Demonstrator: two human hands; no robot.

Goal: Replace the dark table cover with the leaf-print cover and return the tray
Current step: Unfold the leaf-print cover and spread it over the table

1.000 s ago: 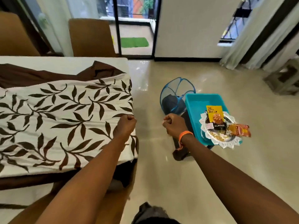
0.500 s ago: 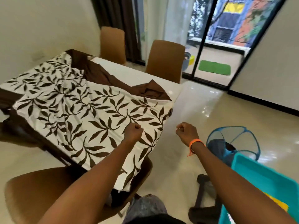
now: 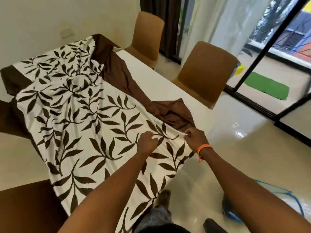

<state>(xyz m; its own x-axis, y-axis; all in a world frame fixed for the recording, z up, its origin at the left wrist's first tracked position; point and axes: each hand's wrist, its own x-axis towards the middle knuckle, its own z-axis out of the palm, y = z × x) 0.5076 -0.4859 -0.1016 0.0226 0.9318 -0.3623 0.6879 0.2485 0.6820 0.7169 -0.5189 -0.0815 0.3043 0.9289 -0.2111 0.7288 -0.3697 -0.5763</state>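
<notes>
The white leaf-print cover (image 3: 80,125) lies rumpled over most of the white table (image 3: 161,84), hanging off the near end. A dark brown cover (image 3: 121,74) shows beside and under it along its far edge, bunched near the table's near corner. My left hand (image 3: 147,142) is closed on a fold of the leaf-print cover near that corner. My right hand (image 3: 195,137), with an orange wristband, pinches the same cover's edge a little to the right. The tray is out of view.
Two tan chairs (image 3: 202,73) stand on the table's far side, another chair (image 3: 28,206) at lower left. A blue mesh basket (image 3: 286,204) sits on the glossy floor at lower right. Glass doors and a green mat (image 3: 267,85) are at right.
My view swung from the floor with the teal bin up to the table. My right hand moved from empty air onto the leaf-print cover's edge; my left hand kept its grip.
</notes>
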